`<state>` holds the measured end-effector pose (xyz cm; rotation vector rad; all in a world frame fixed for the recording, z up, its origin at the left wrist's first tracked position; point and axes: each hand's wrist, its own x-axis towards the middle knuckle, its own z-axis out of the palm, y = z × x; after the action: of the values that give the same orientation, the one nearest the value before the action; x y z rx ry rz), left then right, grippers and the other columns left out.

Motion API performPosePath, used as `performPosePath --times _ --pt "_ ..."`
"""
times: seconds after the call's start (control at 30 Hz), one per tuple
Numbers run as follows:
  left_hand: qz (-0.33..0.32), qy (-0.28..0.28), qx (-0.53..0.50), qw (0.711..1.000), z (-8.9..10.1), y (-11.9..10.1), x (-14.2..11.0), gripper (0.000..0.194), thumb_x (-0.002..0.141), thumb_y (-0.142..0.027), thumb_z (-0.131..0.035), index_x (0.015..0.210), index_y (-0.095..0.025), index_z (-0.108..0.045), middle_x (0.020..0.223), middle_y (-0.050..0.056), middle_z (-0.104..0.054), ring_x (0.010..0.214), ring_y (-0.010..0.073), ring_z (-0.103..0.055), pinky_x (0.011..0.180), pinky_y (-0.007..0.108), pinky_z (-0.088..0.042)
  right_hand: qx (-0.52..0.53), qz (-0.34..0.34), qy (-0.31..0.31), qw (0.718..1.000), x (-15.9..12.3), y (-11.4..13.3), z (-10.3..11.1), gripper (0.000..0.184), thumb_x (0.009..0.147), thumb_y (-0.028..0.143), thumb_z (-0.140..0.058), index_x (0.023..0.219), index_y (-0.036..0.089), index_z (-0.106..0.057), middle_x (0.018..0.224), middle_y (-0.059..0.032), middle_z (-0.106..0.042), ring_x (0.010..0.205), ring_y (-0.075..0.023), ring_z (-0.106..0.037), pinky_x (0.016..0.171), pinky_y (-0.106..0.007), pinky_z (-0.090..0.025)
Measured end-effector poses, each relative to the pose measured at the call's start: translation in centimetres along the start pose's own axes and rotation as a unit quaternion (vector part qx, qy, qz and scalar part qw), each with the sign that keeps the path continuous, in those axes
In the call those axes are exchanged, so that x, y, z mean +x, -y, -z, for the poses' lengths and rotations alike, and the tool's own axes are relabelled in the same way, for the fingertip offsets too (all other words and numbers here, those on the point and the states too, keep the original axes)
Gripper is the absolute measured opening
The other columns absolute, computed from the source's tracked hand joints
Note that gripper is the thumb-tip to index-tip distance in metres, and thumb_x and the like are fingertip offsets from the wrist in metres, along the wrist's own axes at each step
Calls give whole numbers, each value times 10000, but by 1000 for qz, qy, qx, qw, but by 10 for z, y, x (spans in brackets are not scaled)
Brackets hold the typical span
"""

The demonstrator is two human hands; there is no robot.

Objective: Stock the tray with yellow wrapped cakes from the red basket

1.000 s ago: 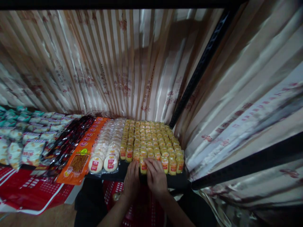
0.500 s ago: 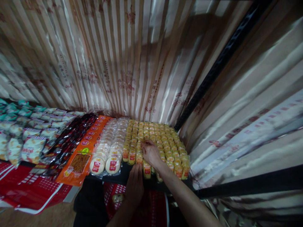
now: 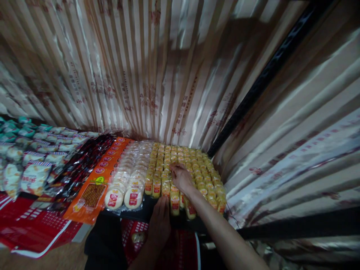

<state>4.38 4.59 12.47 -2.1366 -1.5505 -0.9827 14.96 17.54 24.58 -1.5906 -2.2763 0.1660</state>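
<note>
Rows of small yellow-wrapped snack packs stand on a black shelf. My right hand reaches over these rows, its fingers curled and closed with the tips among the packs. Whether a pack is between the fingertips is hidden. Down at the front edge, my left hand lies with fingers stretched out together, its fingertips against the front of one row. Just right of the left hand, a front pack with a red label juts forward of its neighbours.
Left of the yellow packs are clear-wrapped round rice crackers, orange snack bags, dark red packets and white chip bags. Red baskets sit below the shelf. A black post slants at right before pleated sheeting.
My right hand has shifted slightly to the right over the rows. My left hand stays at the front edge. The view has moved a little.
</note>
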Motion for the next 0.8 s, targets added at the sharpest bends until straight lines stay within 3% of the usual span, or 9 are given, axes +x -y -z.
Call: performPosePath --times 0.2,0.37,0.6,0.8 --pt "-4 10 1 1000 1 0 1 662 796 30 -271 1431 -74 -114 1224 153 -550 1177 231 -482 921 372 -481 22 -23 13 999 4 6 -6 384 755 83 -469 1067 208 -655 950 -38 -703 1052 -185 -552 879 -253 -424" --pt "1 9 14 1000 3 0 3 671 792 36 -282 1432 -80 -117 1233 139 -553 1176 230 -489 924 352 -483 23 -71 -25 997 10 -4 0 389 805 115 -425 1130 192 -624 998 -52 -689 1004 -177 -568 889 -256 -416" --pt "4 8 12 1000 4 -1 3 700 770 56 -265 1435 -99 -112 1241 124 -556 1184 210 -490 929 332 -483 10 -43 5 999 20 -4 -12 401 767 77 -460 1102 200 -642 923 -51 -695 1009 -190 -557 861 -246 -420" --pt "9 9 -3 1000 3 -1 3 722 755 61 -285 1436 -101 -107 1233 133 -560 1176 221 -500 911 340 -502 29 -79 -25 996 25 -11 -13 352 808 91 -418 1034 194 -667 945 -59 -692 1009 -183 -558 860 -248 -422"
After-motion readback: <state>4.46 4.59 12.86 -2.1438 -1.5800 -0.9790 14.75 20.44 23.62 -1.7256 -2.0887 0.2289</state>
